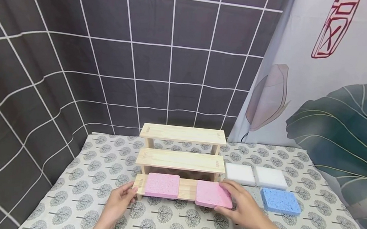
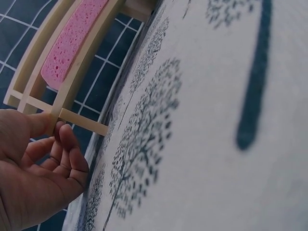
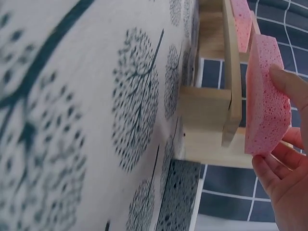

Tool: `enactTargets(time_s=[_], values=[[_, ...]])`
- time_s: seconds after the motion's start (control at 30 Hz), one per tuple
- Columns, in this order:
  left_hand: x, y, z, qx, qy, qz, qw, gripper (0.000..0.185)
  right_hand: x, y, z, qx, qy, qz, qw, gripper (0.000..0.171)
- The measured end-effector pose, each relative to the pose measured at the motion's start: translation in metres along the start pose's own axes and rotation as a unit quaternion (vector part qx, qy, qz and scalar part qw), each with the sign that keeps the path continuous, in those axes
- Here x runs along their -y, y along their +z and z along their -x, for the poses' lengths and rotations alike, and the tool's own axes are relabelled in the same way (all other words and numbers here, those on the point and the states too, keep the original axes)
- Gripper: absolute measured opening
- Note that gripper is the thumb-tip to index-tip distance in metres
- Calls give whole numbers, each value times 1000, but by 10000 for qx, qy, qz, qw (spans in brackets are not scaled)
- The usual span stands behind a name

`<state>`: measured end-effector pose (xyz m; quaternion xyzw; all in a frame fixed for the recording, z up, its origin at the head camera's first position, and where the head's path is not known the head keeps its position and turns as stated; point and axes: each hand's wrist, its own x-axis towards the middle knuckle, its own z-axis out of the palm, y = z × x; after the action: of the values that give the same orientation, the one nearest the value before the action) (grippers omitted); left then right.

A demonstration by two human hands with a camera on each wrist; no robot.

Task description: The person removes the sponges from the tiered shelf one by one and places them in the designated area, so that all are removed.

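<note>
Here, the right hand (image 1: 244, 207) grips a pink sponge (image 1: 213, 194) at the right end of the lowest step of a small wooden stepped shelf (image 1: 179, 160), its thumb on the sponge's top face and its fingers (image 3: 284, 166) curled under the near edge (the right wrist view shows the sponge pinched between them, its far part lying against the step's front edge). The sponge sits partly on the step and overhangs it toward the person. A second pink sponge (image 1: 162, 185) lies flat on the left part of the same step, with bare wood between the two. The left hand (image 1: 118, 200) rests at the shelf's left end, its thumb and loosely curled fingers (image 2: 67, 149) touching the wooden frame there; whether they truly clamp it I cannot tell. The shelf stands on a tabletop (image 1: 325, 221) covered with a tree-print cloth. To the right of the shelf lie two white sponges (image 1: 256, 175) side by side, and just in front of them a blue sponge (image 1: 280, 201), near the right hand but apart from it.
</note>
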<state>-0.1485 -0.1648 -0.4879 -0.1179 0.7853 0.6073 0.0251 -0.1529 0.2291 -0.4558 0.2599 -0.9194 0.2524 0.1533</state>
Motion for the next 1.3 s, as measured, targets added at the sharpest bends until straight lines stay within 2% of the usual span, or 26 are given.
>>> enactTargets(time_s=[0.13,0.5,0.73,1.07,1.3], values=[[-1,0,0,8,35,14,10000,51,-3,-7,7,-48,-19,69,10000,72],[-1,0,1,1,8,-95,10000,52,-20,-17,29,-140,329,124,9993,72],[-1,0,0,-10,5,-96,10000,50,-30,-25,43,-371,146,439,9982,73],[-1,0,0,5,9,-54,10000,49,-47,-37,64,-546,167,418,9975,72],[-1,0,1,-1,15,-68,10000,49,-58,-36,75,-389,-130,719,9966,70]])
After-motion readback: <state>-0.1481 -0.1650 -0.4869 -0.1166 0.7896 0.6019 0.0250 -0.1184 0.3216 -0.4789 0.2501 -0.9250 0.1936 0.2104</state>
